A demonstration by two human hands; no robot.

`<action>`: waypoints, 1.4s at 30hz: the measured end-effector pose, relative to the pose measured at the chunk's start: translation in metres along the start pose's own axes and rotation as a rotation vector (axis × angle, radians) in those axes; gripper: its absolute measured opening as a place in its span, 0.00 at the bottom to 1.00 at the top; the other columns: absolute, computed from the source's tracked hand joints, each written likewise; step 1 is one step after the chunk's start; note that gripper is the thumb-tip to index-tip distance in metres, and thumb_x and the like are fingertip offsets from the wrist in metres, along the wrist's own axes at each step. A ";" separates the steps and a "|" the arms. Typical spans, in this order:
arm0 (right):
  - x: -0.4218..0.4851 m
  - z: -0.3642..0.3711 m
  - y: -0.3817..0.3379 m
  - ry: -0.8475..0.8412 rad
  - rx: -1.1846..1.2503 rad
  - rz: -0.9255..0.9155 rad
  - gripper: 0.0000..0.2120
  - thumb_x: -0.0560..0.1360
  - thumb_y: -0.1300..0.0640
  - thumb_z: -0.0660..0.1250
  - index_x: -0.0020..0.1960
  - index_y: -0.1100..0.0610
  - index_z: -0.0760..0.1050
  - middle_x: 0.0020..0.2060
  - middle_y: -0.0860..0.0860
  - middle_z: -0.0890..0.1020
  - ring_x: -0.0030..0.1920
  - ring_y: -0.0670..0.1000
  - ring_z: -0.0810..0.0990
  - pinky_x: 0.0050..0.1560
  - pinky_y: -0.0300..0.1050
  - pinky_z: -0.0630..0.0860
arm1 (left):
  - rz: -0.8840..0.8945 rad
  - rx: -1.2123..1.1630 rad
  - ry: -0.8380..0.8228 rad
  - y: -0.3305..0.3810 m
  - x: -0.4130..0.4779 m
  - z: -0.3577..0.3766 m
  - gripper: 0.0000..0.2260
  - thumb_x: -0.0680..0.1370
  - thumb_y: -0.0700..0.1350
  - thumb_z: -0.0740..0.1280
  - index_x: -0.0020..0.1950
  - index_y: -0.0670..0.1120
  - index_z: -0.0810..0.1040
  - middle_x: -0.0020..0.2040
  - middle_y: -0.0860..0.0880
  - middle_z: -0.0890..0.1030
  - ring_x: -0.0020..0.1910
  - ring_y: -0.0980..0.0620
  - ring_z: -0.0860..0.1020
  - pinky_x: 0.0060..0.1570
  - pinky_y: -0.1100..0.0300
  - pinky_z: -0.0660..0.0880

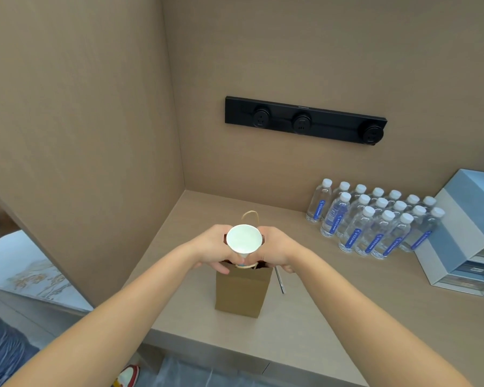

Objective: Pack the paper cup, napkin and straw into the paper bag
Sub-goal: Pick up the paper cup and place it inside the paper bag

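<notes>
A white paper cup (244, 239), upright with its open mouth toward the camera, sits at the mouth of a brown paper bag (242, 290) standing on the near part of the counter (319, 317). The left hand (214, 248) and right hand (277, 250) flank the cup at the bag's rim, but whether each grip grasps the cup or the bag edge cannot be told. A straw (280, 280) lies just right of the bag; farther right stand water bottles (375, 219) and a drawer box (464, 233).
</notes>
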State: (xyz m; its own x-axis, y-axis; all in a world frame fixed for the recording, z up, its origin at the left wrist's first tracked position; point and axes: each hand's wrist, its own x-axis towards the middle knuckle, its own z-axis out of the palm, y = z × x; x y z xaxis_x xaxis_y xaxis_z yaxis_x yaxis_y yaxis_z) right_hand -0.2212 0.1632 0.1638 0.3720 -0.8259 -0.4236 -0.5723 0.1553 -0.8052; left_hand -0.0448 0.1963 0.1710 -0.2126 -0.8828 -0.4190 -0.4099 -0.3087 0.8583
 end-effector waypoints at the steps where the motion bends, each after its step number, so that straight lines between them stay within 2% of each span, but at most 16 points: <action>1: 0.001 0.000 0.000 0.006 -0.020 0.013 0.20 0.61 0.60 0.77 0.50 0.50 0.78 0.41 0.48 0.79 0.40 0.52 0.74 0.36 0.44 0.67 | -0.011 0.007 -0.005 0.001 0.001 0.000 0.23 0.70 0.33 0.74 0.61 0.51 0.77 0.54 0.49 0.81 0.57 0.47 0.81 0.48 0.47 0.84; 4: 0.003 0.001 -0.001 0.004 -0.086 0.041 0.22 0.60 0.58 0.78 0.53 0.52 0.78 0.42 0.48 0.78 0.39 0.52 0.74 0.34 0.43 0.67 | -0.056 0.051 -0.022 0.004 0.001 0.000 0.22 0.70 0.32 0.74 0.56 0.56 0.77 0.55 0.52 0.80 0.60 0.48 0.78 0.49 0.47 0.83; 7: 0.006 0.005 -0.003 -0.015 -0.160 0.098 0.19 0.61 0.59 0.77 0.51 0.54 0.77 0.41 0.49 0.77 0.40 0.51 0.73 0.35 0.42 0.68 | -0.133 0.098 -0.048 0.007 0.004 0.000 0.19 0.70 0.32 0.74 0.51 0.54 0.77 0.55 0.50 0.80 0.62 0.47 0.77 0.48 0.48 0.83; 10: 0.008 0.007 -0.007 -0.034 -0.286 0.148 0.19 0.62 0.57 0.76 0.50 0.53 0.76 0.40 0.49 0.75 0.38 0.51 0.72 0.32 0.41 0.68 | -0.213 0.223 -0.064 0.012 0.009 0.001 0.18 0.69 0.35 0.76 0.55 0.48 0.78 0.60 0.46 0.79 0.62 0.45 0.77 0.47 0.49 0.84; 12: 0.008 0.008 -0.008 -0.039 -0.365 0.169 0.18 0.61 0.55 0.77 0.48 0.53 0.75 0.37 0.48 0.74 0.34 0.50 0.70 0.28 0.39 0.65 | -0.265 0.351 -0.065 0.013 0.013 0.003 0.22 0.67 0.40 0.78 0.59 0.46 0.78 0.62 0.46 0.77 0.58 0.44 0.80 0.45 0.51 0.84; 16: 0.016 0.013 -0.002 -0.043 -0.459 0.185 0.25 0.57 0.51 0.79 0.50 0.55 0.77 0.45 0.51 0.79 0.40 0.52 0.77 0.35 0.41 0.72 | -0.319 0.461 -0.090 0.011 0.023 0.007 0.30 0.59 0.46 0.79 0.60 0.45 0.76 0.63 0.46 0.76 0.53 0.44 0.84 0.44 0.48 0.85; 18: 0.019 0.014 -0.001 -0.045 -0.497 0.200 0.24 0.57 0.51 0.78 0.50 0.56 0.76 0.46 0.52 0.80 0.40 0.53 0.77 0.37 0.43 0.74 | -0.329 0.497 -0.089 0.010 0.026 0.010 0.30 0.60 0.46 0.79 0.60 0.45 0.75 0.62 0.45 0.75 0.53 0.43 0.84 0.45 0.48 0.84; 22: 0.020 0.012 0.000 -0.068 -0.604 0.212 0.18 0.62 0.52 0.76 0.43 0.57 0.70 0.43 0.52 0.76 0.36 0.54 0.75 0.32 0.42 0.71 | -0.330 0.570 -0.081 0.007 0.030 0.018 0.26 0.66 0.45 0.78 0.60 0.44 0.73 0.59 0.45 0.76 0.51 0.42 0.84 0.46 0.50 0.84; 23: 0.020 0.012 0.001 -0.072 -0.634 0.208 0.19 0.62 0.52 0.76 0.45 0.57 0.69 0.43 0.52 0.76 0.36 0.53 0.76 0.32 0.42 0.72 | -0.327 0.584 -0.081 0.006 0.032 0.020 0.25 0.67 0.45 0.77 0.61 0.44 0.73 0.59 0.45 0.76 0.51 0.42 0.84 0.46 0.50 0.84; 25: 0.023 0.014 0.004 -0.105 -0.673 0.177 0.28 0.62 0.52 0.76 0.57 0.57 0.68 0.48 0.52 0.77 0.42 0.53 0.79 0.37 0.44 0.77 | -0.323 0.619 -0.085 0.003 0.036 0.023 0.25 0.69 0.43 0.76 0.62 0.44 0.71 0.58 0.45 0.77 0.49 0.43 0.85 0.48 0.51 0.84; 26: 0.024 0.015 0.006 -0.123 -0.678 0.159 0.34 0.63 0.51 0.76 0.63 0.55 0.65 0.51 0.52 0.76 0.45 0.53 0.80 0.40 0.45 0.79 | -0.320 0.636 -0.087 0.001 0.037 0.025 0.24 0.70 0.43 0.76 0.62 0.44 0.71 0.56 0.45 0.78 0.48 0.43 0.86 0.47 0.53 0.84; 28: 0.026 0.018 0.008 -0.146 -0.680 0.119 0.37 0.65 0.50 0.75 0.68 0.53 0.61 0.52 0.53 0.76 0.49 0.55 0.79 0.45 0.47 0.79 | -0.306 0.670 -0.078 -0.001 0.040 0.028 0.24 0.70 0.42 0.75 0.63 0.44 0.71 0.52 0.45 0.79 0.43 0.46 0.85 0.42 0.56 0.82; 32: 0.029 0.026 0.008 -0.137 -0.744 0.073 0.34 0.66 0.44 0.75 0.63 0.56 0.65 0.48 0.52 0.76 0.47 0.55 0.78 0.41 0.46 0.76 | -0.250 0.760 -0.047 -0.006 0.043 0.030 0.27 0.70 0.42 0.74 0.68 0.46 0.71 0.54 0.44 0.81 0.39 0.47 0.81 0.39 0.57 0.79; 37: 0.042 0.038 0.013 -0.158 -0.860 0.088 0.35 0.66 0.40 0.75 0.62 0.59 0.67 0.53 0.54 0.77 0.46 0.56 0.79 0.40 0.46 0.75 | -0.231 0.848 -0.034 -0.010 0.040 0.030 0.21 0.71 0.41 0.73 0.63 0.43 0.75 0.50 0.46 0.75 0.42 0.47 0.76 0.36 0.58 0.75; 40: 0.054 0.045 0.018 -0.176 -0.957 0.080 0.27 0.70 0.46 0.72 0.62 0.59 0.70 0.56 0.55 0.79 0.52 0.58 0.81 0.44 0.46 0.76 | -0.209 0.828 0.009 -0.014 0.038 0.031 0.15 0.73 0.37 0.70 0.58 0.41 0.75 0.49 0.45 0.71 0.40 0.46 0.74 0.28 0.60 0.69; 42: 0.063 0.049 0.022 -0.235 -1.049 0.059 0.18 0.74 0.52 0.67 0.61 0.60 0.74 0.56 0.57 0.81 0.54 0.58 0.81 0.48 0.48 0.77 | -0.181 0.821 0.033 -0.016 0.037 0.031 0.13 0.73 0.37 0.69 0.57 0.41 0.76 0.49 0.45 0.71 0.41 0.45 0.75 0.31 0.57 0.71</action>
State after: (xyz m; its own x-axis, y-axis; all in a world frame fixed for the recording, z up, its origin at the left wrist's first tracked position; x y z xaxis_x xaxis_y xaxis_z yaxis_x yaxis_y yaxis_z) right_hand -0.1746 0.1408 0.0995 0.3908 -0.6900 -0.6092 -0.8933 -0.4438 -0.0704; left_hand -0.0737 0.1801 0.1326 -0.0610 -0.8583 -0.5096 -0.9529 -0.1018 0.2856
